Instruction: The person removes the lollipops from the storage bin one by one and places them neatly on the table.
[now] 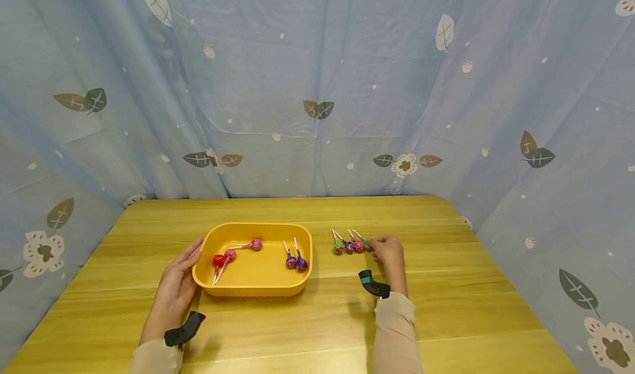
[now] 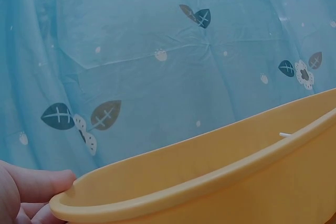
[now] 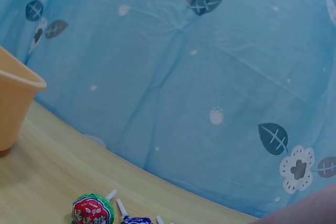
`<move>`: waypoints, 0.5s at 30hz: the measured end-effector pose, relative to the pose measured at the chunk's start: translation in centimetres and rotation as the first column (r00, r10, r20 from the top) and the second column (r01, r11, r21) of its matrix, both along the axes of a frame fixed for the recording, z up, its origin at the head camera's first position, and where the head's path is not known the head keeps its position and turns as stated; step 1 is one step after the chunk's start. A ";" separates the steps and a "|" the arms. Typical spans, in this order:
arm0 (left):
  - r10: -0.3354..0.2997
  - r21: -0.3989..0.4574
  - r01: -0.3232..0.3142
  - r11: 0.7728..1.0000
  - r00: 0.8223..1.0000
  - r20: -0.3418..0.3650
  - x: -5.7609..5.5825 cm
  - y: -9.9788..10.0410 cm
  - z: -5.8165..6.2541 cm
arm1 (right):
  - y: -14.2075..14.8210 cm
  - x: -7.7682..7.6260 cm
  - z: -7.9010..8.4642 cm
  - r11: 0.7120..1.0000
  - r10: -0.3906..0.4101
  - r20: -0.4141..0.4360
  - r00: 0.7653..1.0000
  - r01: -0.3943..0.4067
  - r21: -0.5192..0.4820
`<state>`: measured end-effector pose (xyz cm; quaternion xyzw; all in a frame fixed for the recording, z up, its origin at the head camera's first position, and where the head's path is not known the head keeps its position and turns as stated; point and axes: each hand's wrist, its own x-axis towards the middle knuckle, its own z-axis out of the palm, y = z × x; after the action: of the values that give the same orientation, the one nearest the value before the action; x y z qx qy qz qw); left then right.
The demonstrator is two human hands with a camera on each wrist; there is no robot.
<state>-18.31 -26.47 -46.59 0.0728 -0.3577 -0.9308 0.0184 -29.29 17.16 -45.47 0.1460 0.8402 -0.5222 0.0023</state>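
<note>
My left hand (image 1: 176,283) lies along the left end of a yellow plastic basket (image 1: 253,292), its fairly straight fingers touching the outside of the rim. In the left wrist view, fingertips (image 2: 65,178) meet the basket's corner. My right hand (image 1: 389,252) pinches a green lollipop (image 1: 360,237) by its wrapped head, partly hidden by the fingers. Beside it on the table, side by side, lie a pink lollipop (image 1: 359,246), a purple lollipop (image 1: 349,247) and a green-and-red lollipop (image 1: 338,249), sticks pointing away.
Inside the basket, a red lollipop (image 1: 218,260) and two pink lollipops (image 1: 255,245) lie toward the left; two purple lollipops (image 1: 300,263) lie at the right. The wooden table (image 1: 278,330) ends at a blue patterned curtain (image 1: 317,76) behind and at the sides.
</note>
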 end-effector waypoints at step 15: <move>0.004 -0.021 -0.004 1.000 1.000 0.023 0.1 0.1 0.2 | 0.0 0.0 0.1 1.000 0.001 0.005 1.000 -0.001 0.007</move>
<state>-18.19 -26.35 -46.39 0.0841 -0.3675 -0.9261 0.0169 -29.32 17.14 -45.38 0.1469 0.8421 -0.5189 0.0039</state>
